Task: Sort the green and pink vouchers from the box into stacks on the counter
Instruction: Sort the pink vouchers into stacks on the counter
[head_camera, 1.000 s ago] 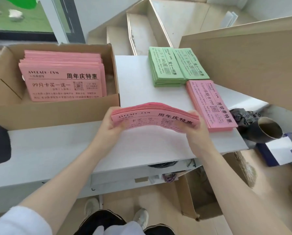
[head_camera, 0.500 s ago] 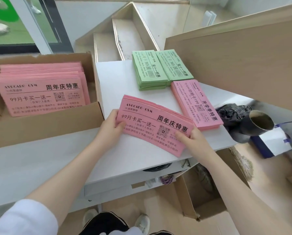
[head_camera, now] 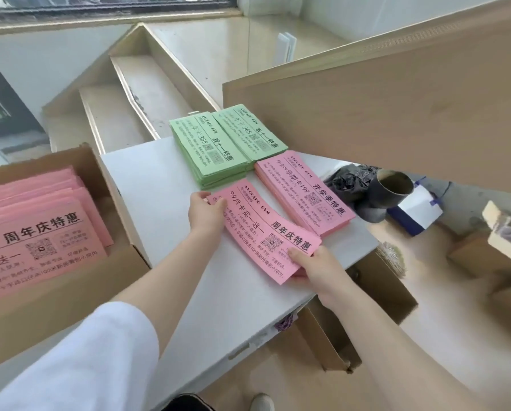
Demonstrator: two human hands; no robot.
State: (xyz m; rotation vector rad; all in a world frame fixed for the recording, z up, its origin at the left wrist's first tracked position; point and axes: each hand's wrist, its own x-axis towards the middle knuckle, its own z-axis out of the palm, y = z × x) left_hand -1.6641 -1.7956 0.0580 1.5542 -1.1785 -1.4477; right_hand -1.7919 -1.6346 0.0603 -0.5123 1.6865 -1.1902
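Four voucher stacks lay on the white counter (head_camera: 165,185): two green and two pink. The two green stacks (head_camera: 215,149) (head_camera: 250,133) sat side by side, beyond the left fingertips. One pink stack (head_camera: 304,192) lay just beyond and to the right of the right fingers. The other, the held pink stack (head_camera: 263,229), spanned the gap between both hands, its near end past the counter edge. The left hand (head_camera: 205,213) pinched its far end, thumb on top, fingers curled around the edge. The right hand (head_camera: 316,269) gripped its near end, thumb pressed on the top sheet, fingers underneath. One cardboard box (head_camera: 124,203) stood well left of the left fingers, holding more pink vouchers (head_camera: 38,223) in a loose fanned pile; their count could not be told.
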